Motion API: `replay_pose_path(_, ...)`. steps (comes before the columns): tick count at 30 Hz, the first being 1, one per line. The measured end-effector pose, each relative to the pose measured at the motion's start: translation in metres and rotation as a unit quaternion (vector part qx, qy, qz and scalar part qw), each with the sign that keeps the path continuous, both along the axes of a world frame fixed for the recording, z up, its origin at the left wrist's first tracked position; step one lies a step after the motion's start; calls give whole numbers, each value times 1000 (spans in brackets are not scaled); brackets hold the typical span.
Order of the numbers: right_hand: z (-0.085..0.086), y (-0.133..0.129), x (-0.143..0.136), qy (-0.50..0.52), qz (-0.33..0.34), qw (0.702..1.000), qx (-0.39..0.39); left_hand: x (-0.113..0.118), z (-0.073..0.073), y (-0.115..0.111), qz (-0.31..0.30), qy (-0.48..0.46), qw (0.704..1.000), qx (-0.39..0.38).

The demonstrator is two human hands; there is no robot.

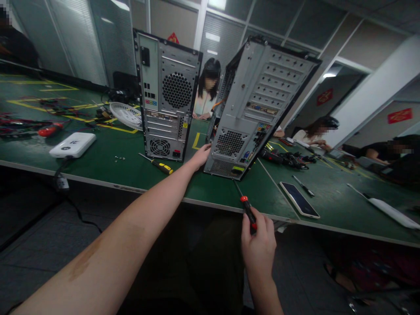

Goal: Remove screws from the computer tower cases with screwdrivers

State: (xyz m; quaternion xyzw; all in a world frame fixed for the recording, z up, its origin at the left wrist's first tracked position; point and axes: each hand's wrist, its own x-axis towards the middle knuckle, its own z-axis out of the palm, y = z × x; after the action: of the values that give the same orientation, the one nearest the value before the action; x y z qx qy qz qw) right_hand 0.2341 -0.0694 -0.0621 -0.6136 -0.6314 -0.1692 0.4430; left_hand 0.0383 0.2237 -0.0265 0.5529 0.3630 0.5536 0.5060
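Observation:
My right hand (pixel 260 236) is closed around the handle of a red and black screwdriver (pixel 248 211), whose shaft points up toward the bottom of the right computer tower (pixel 234 120). That tower has its back facing me and leans to the right in the picture. My left hand (pixel 199 158) reaches to its lower left edge and grips it there, the fingertips partly hidden behind the case. Left of it a second computer tower (pixel 166 94) stands upright, its back also toward me. A yellow and black screwdriver (pixel 160 166) lies in front of that one, with several small screws (pixel 120 158) nearby.
A white power bank (pixel 74 145) with a cable lies left, near a white basket (pixel 126 114) and loose cables (pixel 19 124). On the right are a phone (pixel 299 199), a pen (pixel 303 185) and black cables (pixel 288 158). Other people sit around the green table (pixel 210 192).

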Motion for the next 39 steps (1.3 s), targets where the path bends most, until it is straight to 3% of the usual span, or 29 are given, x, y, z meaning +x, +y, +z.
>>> replay_pose_path(9,6,-2,-1,91,-55,991,-76,0,0,-1,9,13,1000,-12)
replay_pose_path(16,2,-1,0,-4,0,1000,26,0,-2,4,11,18,1000,-10)
replay_pose_path(21,-3,-1,-1,-27,22,999,31,1,-3,5,7,12,1000,-2)
replay_pose_path(39,6,-3,-7,86,-32,994,-67,1,-6,9,9,2,1000,-7)
